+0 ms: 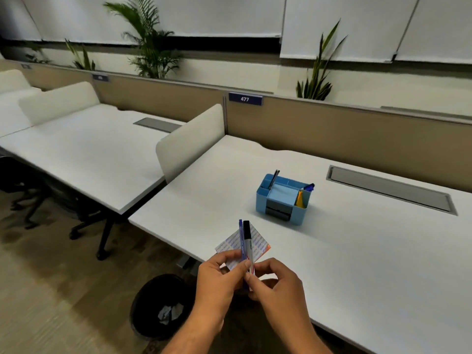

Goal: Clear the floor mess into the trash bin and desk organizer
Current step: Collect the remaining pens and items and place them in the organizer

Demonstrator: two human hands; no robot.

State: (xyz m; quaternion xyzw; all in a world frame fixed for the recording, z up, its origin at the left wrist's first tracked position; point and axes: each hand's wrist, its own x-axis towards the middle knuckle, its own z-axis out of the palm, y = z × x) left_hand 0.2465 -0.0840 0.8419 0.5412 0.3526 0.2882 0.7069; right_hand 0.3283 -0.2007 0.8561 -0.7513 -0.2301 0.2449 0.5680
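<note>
My left hand [219, 279] grips a blue pen [242, 241] together with a square pad of printed notes [258, 242] that has an orange edge. My right hand [274, 282] pinches the lower end of a black-capped marker [247, 238] standing upright beside the pen. Both hands are held over the front edge of the white desk [357, 251]. A light blue desk organizer [282, 195] stands farther back on the desk with pens and coloured papers in its compartments. A black trash bin [161, 305] with crumpled paper inside stands on the floor below my left hand.
A white divider panel [191, 141] separates this desk from the neighbouring desk [84, 154] at left. A grey cable hatch [390, 190] lies at back right. Dark office chairs [51, 200] stand under the left desk. A beige partition with label 477 [245, 99] runs behind.
</note>
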